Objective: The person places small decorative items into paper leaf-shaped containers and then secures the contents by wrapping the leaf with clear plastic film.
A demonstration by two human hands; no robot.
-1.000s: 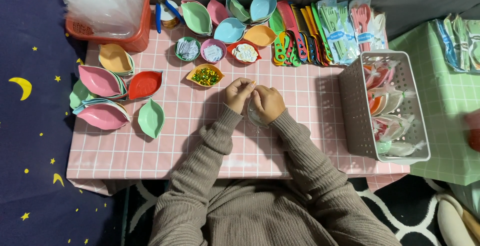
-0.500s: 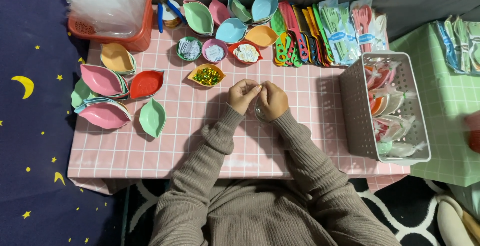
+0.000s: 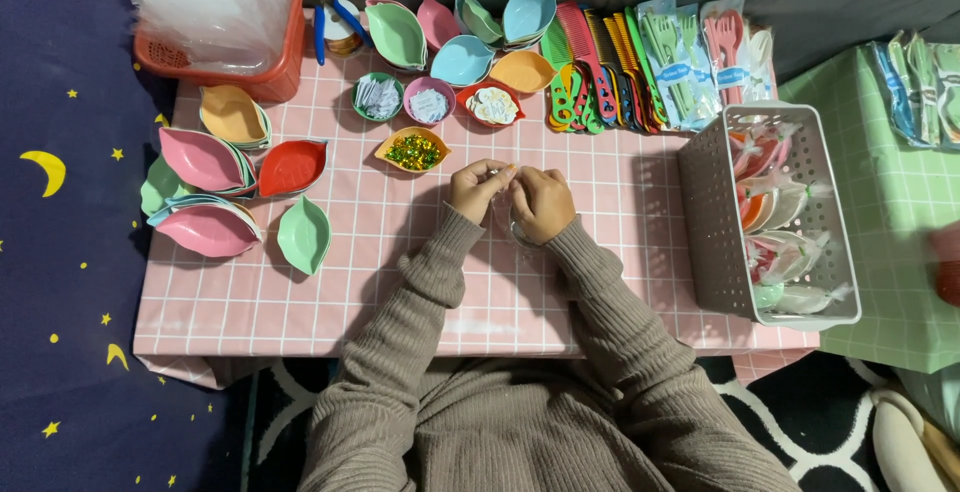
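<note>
Pink checked table (image 3: 300, 302), dark star-patterned blanket (image 3: 60, 282), green cloth (image 3: 890, 252) at right

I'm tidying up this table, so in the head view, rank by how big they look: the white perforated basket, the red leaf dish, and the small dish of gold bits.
1. white perforated basket, clearly largest
2. red leaf dish
3. small dish of gold bits, only somewhat smaller than the red one

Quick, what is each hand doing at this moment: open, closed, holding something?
Left hand: fingers pinched shut on a small clear item, too small to identify.
Right hand: curled closed on the same clear item.
</note>
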